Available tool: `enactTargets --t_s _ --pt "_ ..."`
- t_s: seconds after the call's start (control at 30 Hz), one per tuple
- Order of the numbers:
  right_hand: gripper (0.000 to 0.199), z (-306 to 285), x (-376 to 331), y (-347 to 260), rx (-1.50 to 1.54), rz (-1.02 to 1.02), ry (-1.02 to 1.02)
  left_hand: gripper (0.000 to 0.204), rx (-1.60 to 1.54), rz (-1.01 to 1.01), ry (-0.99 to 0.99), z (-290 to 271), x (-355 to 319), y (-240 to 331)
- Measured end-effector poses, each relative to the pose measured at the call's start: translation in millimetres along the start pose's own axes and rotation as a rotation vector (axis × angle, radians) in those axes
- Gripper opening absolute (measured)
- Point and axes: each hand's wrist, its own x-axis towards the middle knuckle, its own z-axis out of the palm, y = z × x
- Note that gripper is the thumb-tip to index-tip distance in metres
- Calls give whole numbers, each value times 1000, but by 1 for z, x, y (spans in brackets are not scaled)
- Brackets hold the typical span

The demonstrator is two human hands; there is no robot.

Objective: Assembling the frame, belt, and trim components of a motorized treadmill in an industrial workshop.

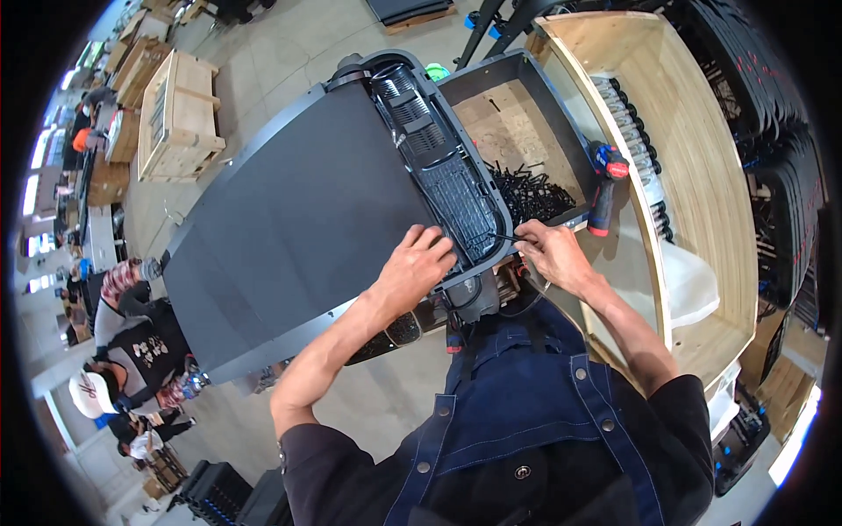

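Right hand (pixel 551 254) pinches a thin black screw (pixel 504 237), probably, pointing left toward the panel's (pixel 438 175) near edge; left hand (pixel 419 266) rests flat there.

A single head-worn fisheye view looks steeply down from above the person's chest, facing forward over the counter (pixel 289 237). The left hand (pixel 419 263) and right hand (pixel 551 254) sit close, just below the middle, with the forearms entering from the lower edge. Beyond the hands the floor and wooden crates (pixel 180 118) recede and bend toward the dark round rim; no second view shares the scene
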Motion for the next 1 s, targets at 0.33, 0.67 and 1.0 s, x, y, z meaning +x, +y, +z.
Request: enactTargets --t_s 0.33,0.67,1.0 --pt "8 26 22 -27 -383 -415 -205 28 -100 328 -572 2 56 -46" --pt "12 31 28 -22 -322 -343 -245 38 -368 246 -965 -3 86 -63" --pt "10 54 24 -36 -375 -312 -255 41 -338 242 -1010 -8 94 -60"
